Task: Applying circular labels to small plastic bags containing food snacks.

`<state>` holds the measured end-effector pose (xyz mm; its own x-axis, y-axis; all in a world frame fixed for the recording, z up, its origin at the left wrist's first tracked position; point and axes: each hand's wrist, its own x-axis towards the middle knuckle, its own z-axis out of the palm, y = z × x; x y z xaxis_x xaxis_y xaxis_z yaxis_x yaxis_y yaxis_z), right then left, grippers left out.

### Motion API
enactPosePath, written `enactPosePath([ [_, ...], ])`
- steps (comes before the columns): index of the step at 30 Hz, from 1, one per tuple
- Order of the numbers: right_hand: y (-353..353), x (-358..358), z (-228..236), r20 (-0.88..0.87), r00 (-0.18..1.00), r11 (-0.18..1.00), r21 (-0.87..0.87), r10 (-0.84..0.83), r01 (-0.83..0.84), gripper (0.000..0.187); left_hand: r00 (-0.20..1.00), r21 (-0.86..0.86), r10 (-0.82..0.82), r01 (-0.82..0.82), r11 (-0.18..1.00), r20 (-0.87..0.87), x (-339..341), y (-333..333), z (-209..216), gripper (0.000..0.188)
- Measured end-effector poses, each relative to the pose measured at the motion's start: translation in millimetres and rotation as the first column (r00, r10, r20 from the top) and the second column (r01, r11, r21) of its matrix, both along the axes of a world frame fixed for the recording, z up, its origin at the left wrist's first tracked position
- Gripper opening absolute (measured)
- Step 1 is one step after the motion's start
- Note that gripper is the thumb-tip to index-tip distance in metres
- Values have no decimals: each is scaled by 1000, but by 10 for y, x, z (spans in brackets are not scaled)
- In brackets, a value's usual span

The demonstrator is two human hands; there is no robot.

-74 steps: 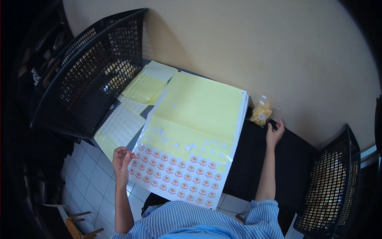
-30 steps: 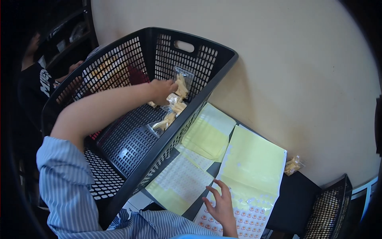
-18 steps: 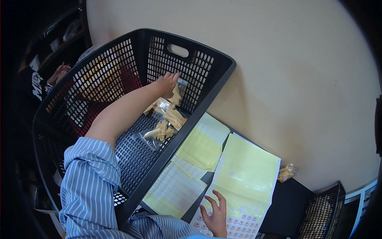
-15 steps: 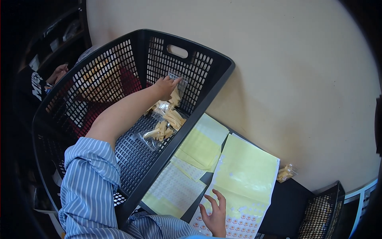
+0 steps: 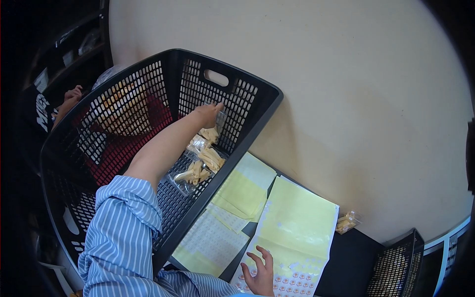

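Observation:
My left hand (image 5: 210,114) reaches deep into a large black plastic basket (image 5: 269,101). Its fingers are closed at the top of a clear plastic bag (image 5: 210,133) of pale yellow sticks, partly hidden by the hand. More such bags lie on the basket floor beside it, among them a bag (image 5: 194,174) nearer me. Over the lower part of a sticker sheet (image 5: 302,208), my right hand (image 5: 261,277) has its fingers apart and holds nothing. The sheet is pale yellow, with rows of small round red-and-white stickers near the hand.
Other yellow and white sheets (image 5: 242,190) lie between basket and sticker sheet. A small bag of sticks (image 5: 347,222) rests by the wall. A smaller dark basket (image 5: 396,265) stands at lower right. Beyond the big basket, another person's hand (image 5: 73,93) shows at left.
The view has shifted a little, so basket and sheets appear lower. My left hand stays at the bag inside the basket; my right hand remains spread over the stickers.

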<state>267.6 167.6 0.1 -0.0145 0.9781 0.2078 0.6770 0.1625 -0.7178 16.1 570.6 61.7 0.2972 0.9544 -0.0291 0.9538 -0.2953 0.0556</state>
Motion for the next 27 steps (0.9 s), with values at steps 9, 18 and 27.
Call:
enactPosePath([
  [9,-102,-11,18,-41,997,997,45,-67,69,36,993,220,-29,3,976,116,-72,81,275,38],
  [18,-264,170,34,-101,995,995,91,-18,27,38,946,537,-253,109,837,202,-5,-153,1953,20],
  [27,-428,600,209,-60,998,966,260,0,15,32,734,578,-556,274,769,391,1030,-1300,2778,37],
])
